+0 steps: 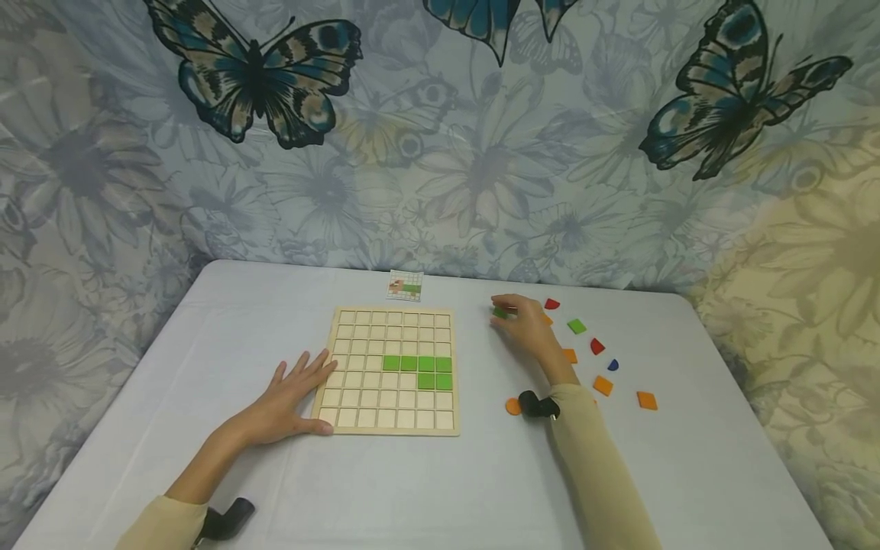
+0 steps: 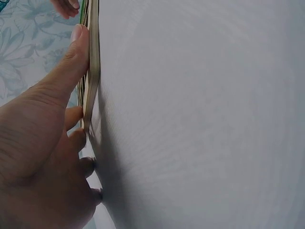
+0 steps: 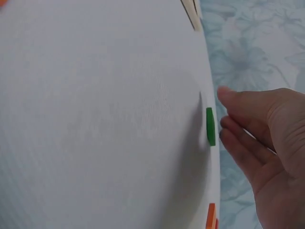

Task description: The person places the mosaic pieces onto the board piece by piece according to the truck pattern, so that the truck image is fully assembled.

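Note:
A wooden grid board (image 1: 388,432) lies on the white table, with several green square tiles (image 1: 426,364) set in two rows at its right side. My left hand (image 1: 278,405) rests at the board's left edge with its fingers spread; in the left wrist view the thumb (image 2: 78,52) lies against the board's rim (image 2: 94,47). To the right of the board, my right hand (image 1: 525,327) hovers around a loose green tile (image 1: 499,312). Seen from the right wrist, that green tile (image 3: 210,126) lies on the table, and the bent fingers (image 3: 245,145) stand apart from it.
Behind the board lies a small picture card (image 1: 406,286). Right of my right hand are scattered a green tile (image 1: 576,326), red quarter-circle pieces (image 1: 597,346), a blue half-circle (image 1: 613,365) and orange squares (image 1: 647,400). An orange round piece (image 1: 512,406) sits near my right wrist.

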`<state>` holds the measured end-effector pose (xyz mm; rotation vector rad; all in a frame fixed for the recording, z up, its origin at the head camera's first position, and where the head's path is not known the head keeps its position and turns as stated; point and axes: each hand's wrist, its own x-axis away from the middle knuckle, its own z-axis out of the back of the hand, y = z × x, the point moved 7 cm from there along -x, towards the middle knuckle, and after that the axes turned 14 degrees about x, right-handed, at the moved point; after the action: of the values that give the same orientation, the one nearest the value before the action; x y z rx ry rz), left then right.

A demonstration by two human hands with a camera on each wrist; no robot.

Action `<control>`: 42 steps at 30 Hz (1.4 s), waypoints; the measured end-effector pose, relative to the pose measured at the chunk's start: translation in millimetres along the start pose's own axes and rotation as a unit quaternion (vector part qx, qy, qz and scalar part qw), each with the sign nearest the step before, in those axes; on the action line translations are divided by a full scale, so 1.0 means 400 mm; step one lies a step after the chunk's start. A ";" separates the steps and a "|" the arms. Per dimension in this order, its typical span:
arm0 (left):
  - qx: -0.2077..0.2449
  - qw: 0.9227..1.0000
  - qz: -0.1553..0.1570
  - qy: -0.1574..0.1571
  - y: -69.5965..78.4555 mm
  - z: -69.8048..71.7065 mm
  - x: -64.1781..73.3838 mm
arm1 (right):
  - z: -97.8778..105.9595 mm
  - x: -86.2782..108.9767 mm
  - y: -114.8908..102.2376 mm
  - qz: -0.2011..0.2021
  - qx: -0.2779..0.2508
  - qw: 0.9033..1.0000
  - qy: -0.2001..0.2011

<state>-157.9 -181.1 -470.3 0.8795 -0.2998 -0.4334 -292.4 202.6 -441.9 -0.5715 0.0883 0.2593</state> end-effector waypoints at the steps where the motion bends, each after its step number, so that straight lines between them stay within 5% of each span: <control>1: 0.000 1.000 0.000 0.000 0.000 0.000 0.000 | 0.001 0.002 0.006 -0.003 0.001 1.000 0.000; 27: -0.002 1.000 -0.003 0.001 0.002 -0.001 0.000 | 0.008 -0.013 0.032 -0.040 0.048 0.998 0.006; 42: -0.011 1.000 -0.001 0.005 -0.002 -0.001 -0.002 | 0.015 0.008 -0.024 -0.022 0.038 0.999 -0.019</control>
<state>-158.6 -180.8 -471.3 0.8611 -0.2851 -0.4331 -286.8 198.9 -432.3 -0.4929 0.0474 0.2226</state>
